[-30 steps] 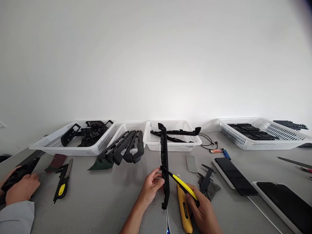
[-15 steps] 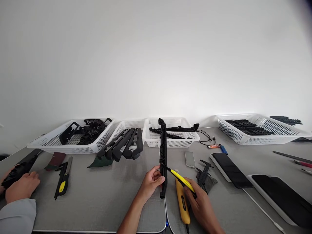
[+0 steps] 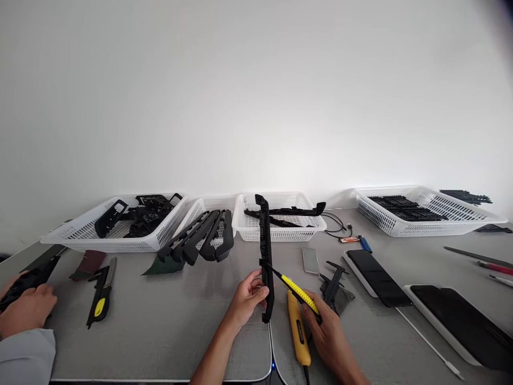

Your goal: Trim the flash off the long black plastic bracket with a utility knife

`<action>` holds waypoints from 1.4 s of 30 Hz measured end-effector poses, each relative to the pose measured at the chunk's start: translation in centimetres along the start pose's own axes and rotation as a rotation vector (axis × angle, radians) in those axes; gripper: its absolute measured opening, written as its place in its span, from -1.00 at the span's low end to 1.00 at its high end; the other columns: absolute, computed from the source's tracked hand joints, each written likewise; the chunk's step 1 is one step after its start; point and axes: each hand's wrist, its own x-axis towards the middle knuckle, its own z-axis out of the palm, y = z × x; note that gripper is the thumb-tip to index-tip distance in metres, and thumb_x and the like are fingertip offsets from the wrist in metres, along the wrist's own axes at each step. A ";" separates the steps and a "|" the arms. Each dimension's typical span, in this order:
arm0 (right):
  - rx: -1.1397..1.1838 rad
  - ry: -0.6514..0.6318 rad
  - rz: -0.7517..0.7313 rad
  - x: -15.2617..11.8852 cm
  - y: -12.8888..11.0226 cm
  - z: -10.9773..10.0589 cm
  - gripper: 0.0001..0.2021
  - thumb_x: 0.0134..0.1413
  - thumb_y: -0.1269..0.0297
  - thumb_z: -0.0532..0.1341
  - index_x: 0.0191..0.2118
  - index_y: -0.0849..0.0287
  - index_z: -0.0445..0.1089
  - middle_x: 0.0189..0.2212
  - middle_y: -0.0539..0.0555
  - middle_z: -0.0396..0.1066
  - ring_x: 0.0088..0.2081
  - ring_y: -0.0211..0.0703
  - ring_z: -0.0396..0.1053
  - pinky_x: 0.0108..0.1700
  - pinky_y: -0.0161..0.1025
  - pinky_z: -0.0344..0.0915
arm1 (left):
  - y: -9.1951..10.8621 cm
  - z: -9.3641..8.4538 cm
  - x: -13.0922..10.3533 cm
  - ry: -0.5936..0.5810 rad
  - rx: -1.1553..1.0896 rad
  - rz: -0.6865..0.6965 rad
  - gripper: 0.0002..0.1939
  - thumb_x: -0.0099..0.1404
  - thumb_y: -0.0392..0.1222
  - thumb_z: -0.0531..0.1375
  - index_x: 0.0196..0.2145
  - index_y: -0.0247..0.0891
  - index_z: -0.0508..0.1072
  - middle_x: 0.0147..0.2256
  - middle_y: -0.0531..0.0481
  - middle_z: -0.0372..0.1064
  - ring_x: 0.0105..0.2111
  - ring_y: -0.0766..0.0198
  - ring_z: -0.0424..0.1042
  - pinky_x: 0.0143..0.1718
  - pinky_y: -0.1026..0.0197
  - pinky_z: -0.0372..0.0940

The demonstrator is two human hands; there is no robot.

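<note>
A long black plastic trim piece (image 3: 265,235) stands nearly upright in front of me, its top end bent to the left. My left hand (image 3: 249,295) pinches its lower part between thumb and fingers. My right hand (image 3: 326,326) is closed round a utility knife (image 3: 294,287) with a ribbed yellow-and-black handle. The knife's dark narrow tip meets the trim piece just above my left fingers; whether it cuts in, I cannot tell. Under my right hand lies a yellow corded power tool (image 3: 298,334), beside a caliper (image 3: 333,283).
White baskets (image 3: 260,235) with black parts line the wall. At left, a co-worker's hands (image 3: 32,310) hold a black part near another knife (image 3: 105,299). Several curved black pieces (image 3: 208,235) lean on a basket. Right are a phone (image 3: 377,278), a larger dark-topped device (image 3: 457,315) and a white cable (image 3: 428,342).
The trim piece's top has tilted slightly left, and the knife tip stays against it. The whole view has shifted a little. At far left, the co-worker's hands have moved slightly left with their part.
</note>
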 end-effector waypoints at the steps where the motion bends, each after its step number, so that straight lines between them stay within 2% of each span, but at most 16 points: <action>1: 0.001 -0.010 -0.002 0.0 0.0 0.0 -0.59 0.42 -0.03 0.11 0.09 0.12 0.50 0.01 0.17 0.59 -0.02 -0.05 0.57 0.02 -0.25 0.50 | -0.1 0.0 0.0 -0.007 0.005 0.002 -0.22 0.27 0.11 0.44 0.32 -0.26 0.36 -0.09 -0.23 0.59 -0.23 0.16 0.53 -0.40 0.26 0.38; 6: 0.011 -0.023 -0.010 0.0 -0.1 0.0 -0.59 0.42 -0.02 0.10 0.08 0.13 0.51 -0.02 0.18 0.59 -0.05 -0.06 0.56 0.01 -0.25 0.50 | -0.4 0.0 0.1 -0.009 0.024 0.010 -0.21 0.26 0.12 0.44 0.33 -0.24 0.35 -0.08 -0.24 0.58 -0.27 0.18 0.51 -0.45 0.28 0.36; 12: 0.023 0.004 0.010 0.1 -0.4 -0.1 -0.59 0.40 -0.03 0.11 0.06 0.14 0.52 -0.03 0.19 0.59 -0.06 -0.04 0.56 0.00 -0.23 0.51 | -0.2 0.0 0.1 0.022 0.002 0.012 -0.20 0.25 0.13 0.44 0.32 -0.23 0.36 -0.08 -0.25 0.58 -0.12 0.02 0.56 -0.45 0.27 0.39; 20: 0.029 -0.025 0.009 -0.1 -0.1 -0.2 -0.59 0.40 -0.01 0.11 0.08 0.14 0.52 -0.02 0.20 0.58 -0.03 0.00 0.54 0.03 -0.18 0.50 | 0.1 0.2 0.1 0.074 -0.015 -0.006 -0.13 0.16 0.17 0.48 0.30 -0.28 0.37 -0.12 -0.24 0.59 -0.25 0.10 0.54 -0.46 0.25 0.39; 25: 0.012 0.031 0.036 -0.1 0.2 -0.2 -0.60 0.39 0.01 0.12 0.09 0.13 0.51 0.01 0.19 0.57 0.00 0.01 0.54 0.02 -0.18 0.50 | 0.7 0.2 -0.1 0.091 -0.022 -0.020 -0.17 0.18 0.14 0.47 0.28 -0.27 0.40 -0.16 -0.19 0.59 -0.27 0.12 0.53 -0.41 0.23 0.39; 31: 0.020 -0.004 -0.006 0.0 -0.2 -0.3 -0.62 0.40 0.05 0.12 0.09 0.13 0.53 -0.03 0.17 0.58 -0.02 -0.01 0.54 0.03 -0.20 0.49 | 0.8 0.1 -0.2 0.129 -0.055 -0.029 -0.18 0.15 0.13 0.49 0.26 -0.28 0.43 -0.19 -0.17 0.59 -0.30 0.18 0.51 -0.41 0.27 0.29; 34: 0.012 0.007 -0.007 0.0 -0.5 -0.5 -0.63 0.39 0.06 0.13 0.07 0.13 0.54 -0.02 0.17 0.58 -0.03 -0.01 0.54 0.01 -0.20 0.49 | 1.0 0.3 -0.3 0.149 -0.054 -0.038 -0.20 0.16 0.15 0.48 0.24 -0.26 0.45 -0.18 -0.15 0.59 -0.29 0.19 0.50 -0.39 0.27 0.29; 38: 0.022 -0.046 -0.021 -0.2 -0.8 -0.8 -0.64 0.38 0.08 0.14 0.08 0.11 0.54 -0.05 0.15 0.58 -0.05 -0.01 0.54 0.00 -0.21 0.49 | 1.5 0.5 -0.4 0.201 -0.065 -0.045 -0.23 0.16 0.16 0.47 0.23 -0.23 0.48 -0.18 -0.12 0.58 -0.27 0.19 0.49 -0.35 0.26 0.30; 42: 0.023 -0.004 0.002 -0.2 -1.1 -0.9 -0.63 0.36 0.07 0.13 0.05 0.14 0.56 -0.05 0.18 0.59 -0.06 0.02 0.54 0.00 -0.18 0.49 | 1.7 0.3 -0.5 0.177 -0.120 -0.046 -0.32 0.20 0.03 0.42 0.24 -0.23 0.50 -0.13 -0.14 0.60 -0.23 0.15 0.50 -0.32 0.24 0.29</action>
